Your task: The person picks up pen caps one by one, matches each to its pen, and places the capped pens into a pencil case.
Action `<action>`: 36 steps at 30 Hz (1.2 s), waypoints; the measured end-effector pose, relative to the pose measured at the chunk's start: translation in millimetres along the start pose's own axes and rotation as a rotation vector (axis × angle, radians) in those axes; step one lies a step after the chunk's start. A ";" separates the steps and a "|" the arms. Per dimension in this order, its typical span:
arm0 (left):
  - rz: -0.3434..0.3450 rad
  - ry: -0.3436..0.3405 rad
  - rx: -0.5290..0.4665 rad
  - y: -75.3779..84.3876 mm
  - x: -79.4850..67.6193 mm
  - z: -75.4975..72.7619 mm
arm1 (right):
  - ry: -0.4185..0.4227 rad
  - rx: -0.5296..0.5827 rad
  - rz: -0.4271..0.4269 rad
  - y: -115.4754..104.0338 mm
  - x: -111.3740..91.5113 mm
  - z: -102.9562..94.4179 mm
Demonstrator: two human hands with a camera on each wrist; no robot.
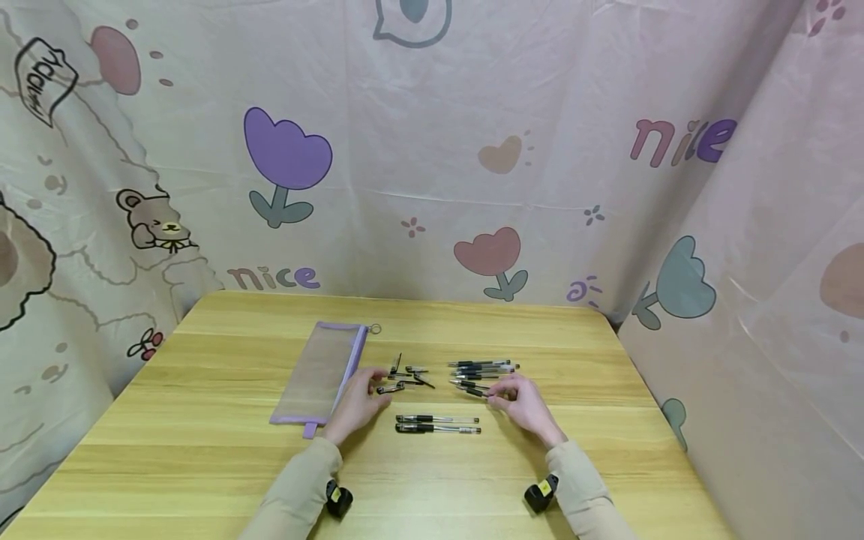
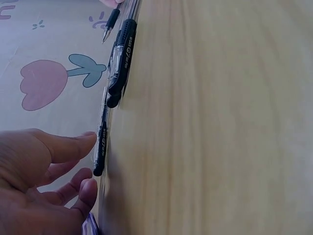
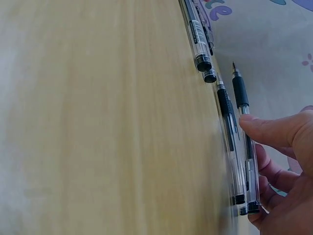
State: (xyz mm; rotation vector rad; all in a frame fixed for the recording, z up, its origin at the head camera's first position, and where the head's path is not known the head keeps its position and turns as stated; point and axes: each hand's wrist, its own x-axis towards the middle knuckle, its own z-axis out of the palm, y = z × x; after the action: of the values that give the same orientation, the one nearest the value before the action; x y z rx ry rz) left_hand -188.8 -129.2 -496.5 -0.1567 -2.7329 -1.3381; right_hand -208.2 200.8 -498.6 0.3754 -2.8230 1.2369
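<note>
My left hand (image 1: 361, 401) is beside several loose black pen caps (image 1: 421, 381) left of centre. In the left wrist view its thumb and fingers are spread apart around the near pen cap (image 2: 101, 149), which lies on the table; whether the thumb touches it I cannot tell. My right hand (image 1: 523, 405) pinches an uncapped gel pen (image 3: 240, 93) with a black grip and clear barrel, its bare tip pointing left. Another uncapped gel pen (image 3: 226, 105) lies just beside it. Beyond are several more uncapped pens (image 1: 482, 367) in a row.
Two capped gel pens (image 1: 437, 429) lie side by side in front, between the hands. A mesh pencil pouch (image 1: 313, 375) with purple edging and zip lies flat on the left of the wooden table (image 1: 169, 420). A printed curtain (image 1: 418, 150) hangs behind and along the sides.
</note>
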 end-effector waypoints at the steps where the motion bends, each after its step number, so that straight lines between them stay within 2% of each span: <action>1: 0.011 0.001 0.011 -0.4 0.7 0.4 | 0.001 -0.002 0.001 -0.1 0.0 0.2; 7: 0.038 -0.008 0.072 -0.7 4.4 3.4 | 0.007 0.006 0.008 -1.5 0.0 1.1; 16: 0.038 -0.015 0.107 -1.1 8.8 5.7 | 0.012 0.013 0.033 -3.1 -1.3 0.7; 36: 0.066 -0.004 0.072 -0.4 11.9 5.1 | 0.015 0.009 0.031 -2.6 -1.6 0.6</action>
State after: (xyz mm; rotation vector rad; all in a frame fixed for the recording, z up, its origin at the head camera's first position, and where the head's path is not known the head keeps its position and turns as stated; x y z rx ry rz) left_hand -200.8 -124.8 -498.4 -0.2416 -2.7486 -1.2220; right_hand -206.0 198.9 -497.3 0.3227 -2.8221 1.2533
